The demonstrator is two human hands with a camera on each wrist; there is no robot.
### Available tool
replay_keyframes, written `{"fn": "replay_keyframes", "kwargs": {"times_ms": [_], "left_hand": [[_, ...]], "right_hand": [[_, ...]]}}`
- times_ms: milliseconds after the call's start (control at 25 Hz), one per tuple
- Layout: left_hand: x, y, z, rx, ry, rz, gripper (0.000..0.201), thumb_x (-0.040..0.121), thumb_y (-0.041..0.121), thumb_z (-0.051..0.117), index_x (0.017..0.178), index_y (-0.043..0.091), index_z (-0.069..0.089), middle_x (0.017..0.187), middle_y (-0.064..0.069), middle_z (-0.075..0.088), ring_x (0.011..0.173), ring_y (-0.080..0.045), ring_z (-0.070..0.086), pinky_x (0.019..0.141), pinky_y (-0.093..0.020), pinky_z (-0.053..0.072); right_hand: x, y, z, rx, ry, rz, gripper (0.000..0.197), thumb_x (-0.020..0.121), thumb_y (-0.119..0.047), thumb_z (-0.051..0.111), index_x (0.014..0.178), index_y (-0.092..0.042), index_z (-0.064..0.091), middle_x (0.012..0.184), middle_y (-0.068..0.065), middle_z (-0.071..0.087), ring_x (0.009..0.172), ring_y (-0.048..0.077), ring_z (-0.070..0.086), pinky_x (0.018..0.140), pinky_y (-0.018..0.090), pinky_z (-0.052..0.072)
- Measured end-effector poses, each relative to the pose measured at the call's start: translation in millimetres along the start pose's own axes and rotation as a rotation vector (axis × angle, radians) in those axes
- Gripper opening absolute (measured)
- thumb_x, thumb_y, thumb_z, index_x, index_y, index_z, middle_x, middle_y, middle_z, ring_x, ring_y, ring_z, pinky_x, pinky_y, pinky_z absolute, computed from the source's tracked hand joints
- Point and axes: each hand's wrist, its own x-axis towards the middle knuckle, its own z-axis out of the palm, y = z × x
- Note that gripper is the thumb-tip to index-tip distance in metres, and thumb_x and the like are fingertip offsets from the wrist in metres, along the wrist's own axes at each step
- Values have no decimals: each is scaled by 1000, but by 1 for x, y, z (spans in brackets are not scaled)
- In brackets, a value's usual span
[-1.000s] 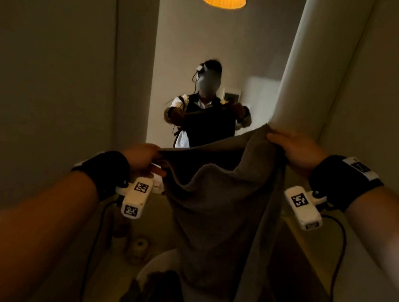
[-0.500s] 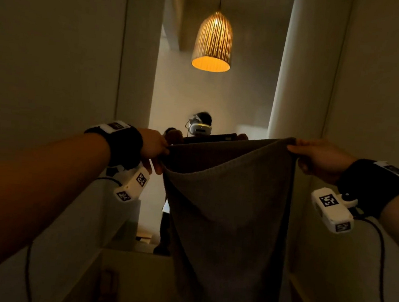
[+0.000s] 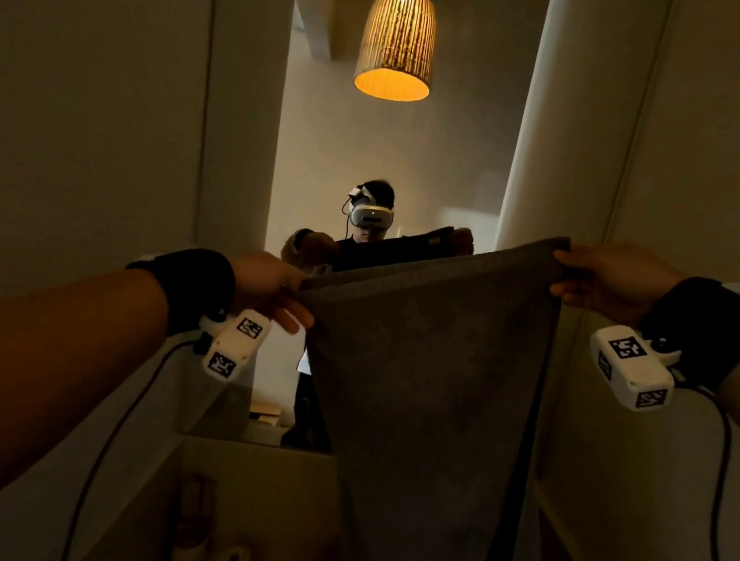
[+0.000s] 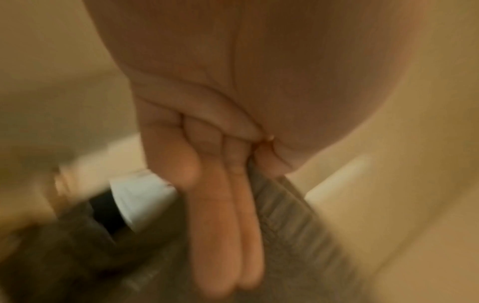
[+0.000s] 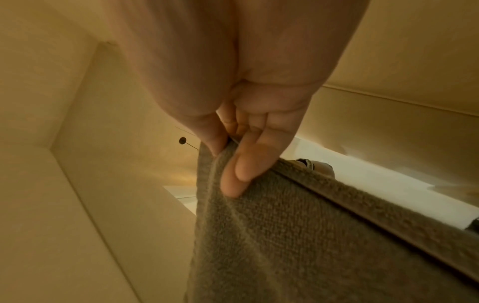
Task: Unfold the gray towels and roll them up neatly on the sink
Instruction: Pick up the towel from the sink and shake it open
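The towel (image 3: 431, 376) hangs below the lamp (image 3: 397, 38), stretched between both hands. The left hand (image 3: 268, 286) pinches its left top corner, the right hand (image 3: 607, 280) its right top corner, held higher.

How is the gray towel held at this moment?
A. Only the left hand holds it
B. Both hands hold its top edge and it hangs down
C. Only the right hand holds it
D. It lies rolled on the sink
B: the left hand and the right hand each pinch a top corner of the gray towel, which hangs down between them.
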Motion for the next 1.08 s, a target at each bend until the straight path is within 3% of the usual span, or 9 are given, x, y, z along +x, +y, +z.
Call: {"fn": "replay_keyframes", "kwargs": {"times_ms": [200, 440, 520, 600, 680, 760, 840, 960, 1080], "left_hand": [[7, 50, -31, -263, 100, 221, 27, 106, 18, 40, 128, 12, 54, 107, -11, 75, 83, -19, 76, 60, -26, 62], [6, 174, -65, -108, 439, 527, 18, 103, 6, 46, 110, 9, 62, 101, -8, 67, 85, -17, 67, 82, -29, 60], [1, 228, -86, -43, 510, 589, 14, 103, 9, 46, 98, 11, 60, 105, -10, 67, 78, -15, 67, 78, -28, 61], [-10, 278, -105, -8, 591, 626, 22, 102, 12, 51, 82, 16, 57, 83, -3, 73, 64, -8, 68, 62, -18, 60], [-24, 310, -115, 152, 656, 653, 30, 103, 14, 52, 77, 14, 68, 61, 9, 72, 60, -4, 68, 65, -15, 57], [-34, 311, -108, 447, 745, 658, 21, 102, 19, 55, 105, 18, 76, 95, -2, 76, 84, -21, 67, 77, -31, 52], [-35, 287, -94, 516, 767, 633, 35, 96, 21, 64, 131, 20, 61, 115, -4, 62, 95, -21, 58, 82, -31, 44], [-29, 239, -86, 430, 619, 537, 57, 81, 33, 77, 133, 22, 56, 119, 2, 66, 96, -15, 64, 86, -31, 50], [-17, 185, -79, 423, 442, 406, 36, 91, 40, 66, 120, 18, 62, 100, -3, 75, 91, -19, 72, 74, -33, 54]], "right_hand": [[4, -34, -5, 86, -72, -58, 30, 86, -17, 59, 115, -10, 61, 113, 10, 69, 92, 22, 73, 75, 28, 61], [40, -133, -11, 96, 48, -303, 28, 99, -12, 52, 127, -7, 57, 122, 10, 66, 99, 23, 72, 76, 27, 61], [51, -176, -10, 74, 98, -389, 29, 101, -12, 49, 129, -8, 54, 117, 7, 66, 101, 22, 71, 83, 30, 60], [60, -215, -10, 59, 146, -502, 25, 102, -12, 46, 125, -11, 56, 113, 3, 67, 102, 17, 69, 87, 29, 56], [62, -236, -13, 70, 168, -592, 22, 102, -13, 47, 121, -14, 58, 115, 2, 67, 101, 15, 70, 82, 26, 54], [57, -232, -15, 92, 154, -590, 21, 102, -14, 47, 120, -16, 58, 117, 1, 68, 100, 14, 71, 78, 25, 55], [54, -205, -20, 81, 114, -507, 25, 102, -16, 47, 126, -16, 56, 121, 1, 67, 101, 15, 71, 78, 27, 54], [46, -150, -24, 44, 62, -358, 34, 101, -19, 49, 135, -12, 52, 125, 5, 64, 100, 20, 72, 79, 31, 58], [25, -100, -12, -30, 23, -227, 27, 101, -15, 49, 126, -9, 57, 121, 10, 64, 84, 21, 73, 75, 30, 62]]}}
